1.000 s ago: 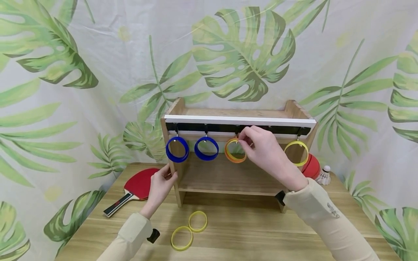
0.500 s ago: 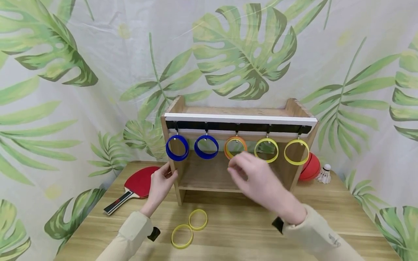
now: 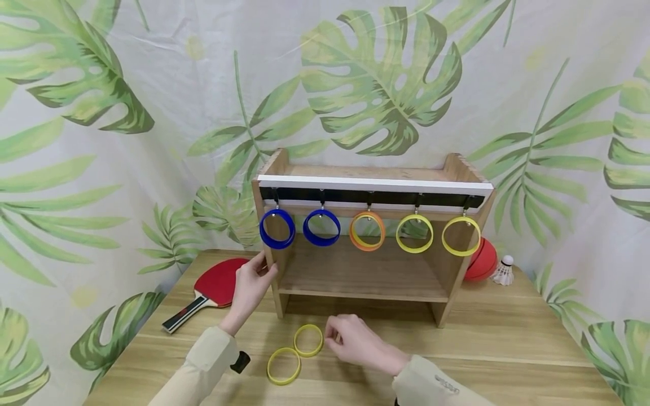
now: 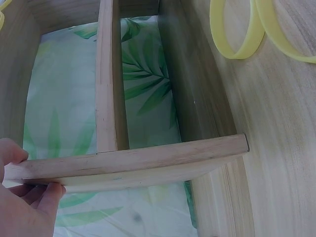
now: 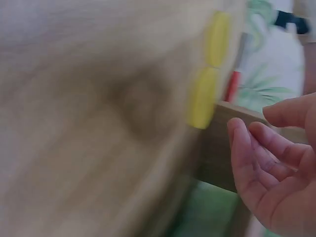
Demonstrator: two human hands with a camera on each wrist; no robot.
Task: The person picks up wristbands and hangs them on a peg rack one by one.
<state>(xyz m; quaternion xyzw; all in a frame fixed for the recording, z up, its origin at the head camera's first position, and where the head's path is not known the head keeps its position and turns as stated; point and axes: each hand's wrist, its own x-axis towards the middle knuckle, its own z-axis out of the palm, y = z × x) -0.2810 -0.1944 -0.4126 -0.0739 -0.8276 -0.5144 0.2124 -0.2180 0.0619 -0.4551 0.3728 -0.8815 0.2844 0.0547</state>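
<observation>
My left hand grips the edge of the left side board of a small wooden shelf, with thumb and fingers on either side of the board in the left wrist view. Just above the table, my right hand is right of two yellow rings, its fingers loosely bent and holding nothing. The upper yellow ring touches the lower yellow ring on the table. From hooks on the shelf's black strip hang two blue rings, an orange-and-yellow ring and two yellow rings.
A red table tennis bat lies left of the shelf. On its right are a red ball and a shuttlecock. A leaf-patterned cloth hangs behind the wooden table.
My right hand has left the orange-and-yellow ring hanging on the middle hook and moved down and left to beside the yellow rings on the table. My left hand has stayed on the shelf.
</observation>
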